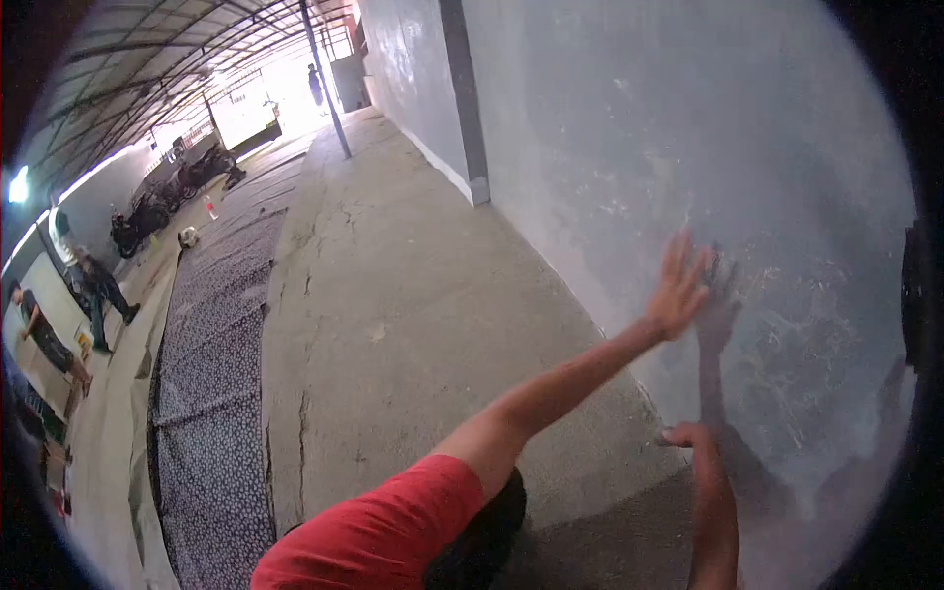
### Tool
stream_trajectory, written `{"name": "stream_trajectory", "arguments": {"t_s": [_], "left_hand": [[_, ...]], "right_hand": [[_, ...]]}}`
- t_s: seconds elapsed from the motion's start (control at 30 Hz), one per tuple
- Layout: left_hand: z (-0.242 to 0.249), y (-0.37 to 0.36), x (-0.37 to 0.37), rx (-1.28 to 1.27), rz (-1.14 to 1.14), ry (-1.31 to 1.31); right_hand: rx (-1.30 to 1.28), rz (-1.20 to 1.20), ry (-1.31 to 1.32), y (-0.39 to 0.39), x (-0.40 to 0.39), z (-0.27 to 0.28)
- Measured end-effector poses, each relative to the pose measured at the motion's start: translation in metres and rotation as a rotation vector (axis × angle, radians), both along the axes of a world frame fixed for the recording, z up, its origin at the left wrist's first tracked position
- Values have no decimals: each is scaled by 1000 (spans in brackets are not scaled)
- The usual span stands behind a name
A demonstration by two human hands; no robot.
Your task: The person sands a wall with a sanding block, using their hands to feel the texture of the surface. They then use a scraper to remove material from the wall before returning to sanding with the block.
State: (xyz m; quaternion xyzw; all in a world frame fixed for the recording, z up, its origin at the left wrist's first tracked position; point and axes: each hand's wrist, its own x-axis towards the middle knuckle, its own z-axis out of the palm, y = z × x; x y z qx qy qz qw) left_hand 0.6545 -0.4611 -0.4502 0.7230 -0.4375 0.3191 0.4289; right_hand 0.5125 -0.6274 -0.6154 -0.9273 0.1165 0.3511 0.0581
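Note:
My left hand (pixel 680 292), at the end of a red-sleeved arm, reaches toward the grey painted wall (pixel 580 128) with its fingers spread. It holds nothing, and its shadow falls on the wall just beside it. Lower down, near the foot of the wall, my right hand (pixel 691 436) is bent at the wrist with its fingers curled in. A small dark spot shows at its fingertips; I cannot tell what it holds. Pale scuffs and scratch marks (pixel 801 339) cover the wall to the right of my hands.
Cracked concrete floor (pixel 393 265) runs along the wall. A patterned mat (pixel 211 393) stretches along the left, with a bottle (pixel 211 207) farther up. Motorcycles (pixel 147 218) stand by the far-left wall. People (pixel 98 285) are at the left. A thin post (pixel 326 84) rises ahead.

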Motion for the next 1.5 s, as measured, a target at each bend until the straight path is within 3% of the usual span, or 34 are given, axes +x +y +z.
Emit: {"name": "stream_trajectory", "arguments": {"t_s": [0.13, 0.27, 0.3, 0.4, 0.53, 0.6, 0.73, 0.77, 0.83, 0.87, 0.93, 0.97, 1.0, 1.07, 1.13, 1.17, 1.23, 1.27, 1.33, 1.37, 1.4, 1.43, 1.5], "left_hand": [[13, -59, -47, 44, -184, -112], [-22, -80, -61, 233, -206, -177], [-35, -77, -57, 231, -205, -176], [-88, -46, -36, 353, -79, -113], [-123, 28, -10, 564, -18, -118], [-138, 45, 6, 711, 225, -92], [-127, 59, 13, 716, 331, 54], [-133, 59, 16, 665, 379, 68], [-138, 60, 15, 618, 434, 86], [-138, 59, 11, 643, 421, 81], [-142, 52, 7, 663, 405, 76], [-147, 47, 6, 695, 356, -10], [-151, 41, 6, 724, 304, -96], [-154, 29, 5, 716, 257, -120], [-156, 20, 1, 673, 269, -97], [-159, 20, 4, 669, 259, -95], [-167, 16, 11, 503, 258, -196], [-171, 16, 15, 531, 248, -118], [-191, 11, 36, 486, 101, 37], [-164, 22, 23, 573, 159, 19], [-180, 27, 34, 380, -26, 140], [-168, 32, 30, 431, 71, -60], [-160, 32, 31, 601, 232, -103]], "right_hand": [[35, -16, 99, -18, -17, 9], [66, -83, 86, -3, -33, 45], [14, -10, 21, 9, -42, 68], [22, 97, 109, -32, -27, 2], [118, 107, 82, -1, -25, 50], [169, 136, -16, 17, -19, 89], [435, 16, -653, 33, -2, 129], [381, -90, -690, 55, -18, 185], [348, -99, -974, 56, -31, 228], [366, 0, -1221, 23, -26, 223], [-97, 323, -1742, -7, -47, 268], [-438, 389, -2123, -1, -48, 288], [-660, 405, -2221, -27, -58, 296], [-999, 238, -2284, -117, -75, 281], [-1110, 60, -2244, -147, -90, 270], [-1227, -189, -2148, -158, -96, 265], [-1537, -379, -1695, -186, -109, 257], [-1599, -399, -1606, -199, -114, 249], [-1511, -366, -1724, -168, -101, 246], [-1442, -353, -1784, -150, -95, 243], [-1374, -340, -1815, -134, -84, 240], [-1175, -221, -1998, -122, -78, 241], [-999, -209, -1989, -90, -68, 242]]}}
